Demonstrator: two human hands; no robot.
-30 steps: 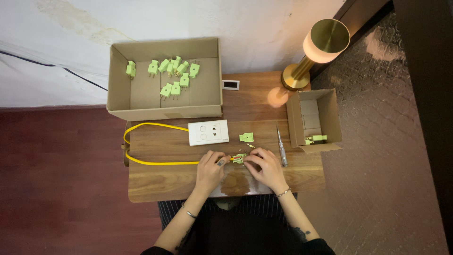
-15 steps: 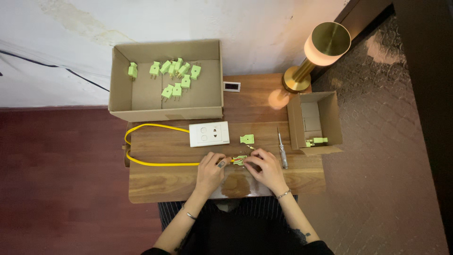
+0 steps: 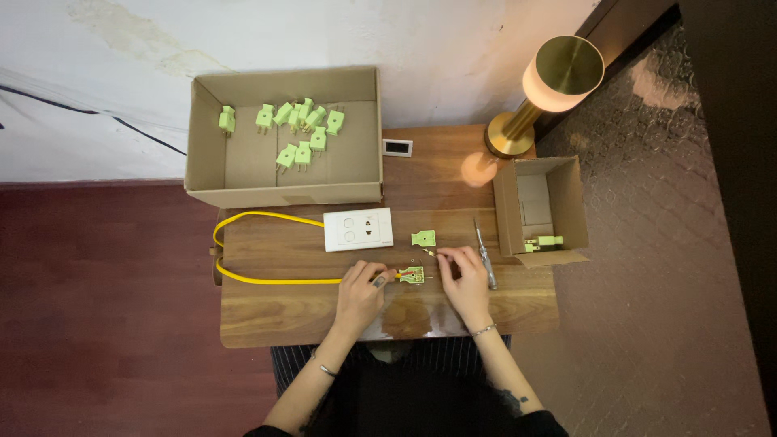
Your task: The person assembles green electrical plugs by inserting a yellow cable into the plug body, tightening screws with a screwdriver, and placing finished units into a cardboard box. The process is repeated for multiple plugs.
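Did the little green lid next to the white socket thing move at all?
No. The green cover piece lies just right of the white socket plate, same as before.

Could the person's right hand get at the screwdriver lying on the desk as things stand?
Probably yes: the screwdriver lies on bare wood right beside the right hand, with nothing between them, though its fingers are busy near the open green plug.

Plug half (image 3: 413,275) light green, cable (image 3: 267,279) yellow; socket plate (image 3: 358,229) white; boxes (image 3: 283,133) brown cardboard; lamp (image 3: 558,77) brass; table (image 3: 324,316) brown woodgrain.
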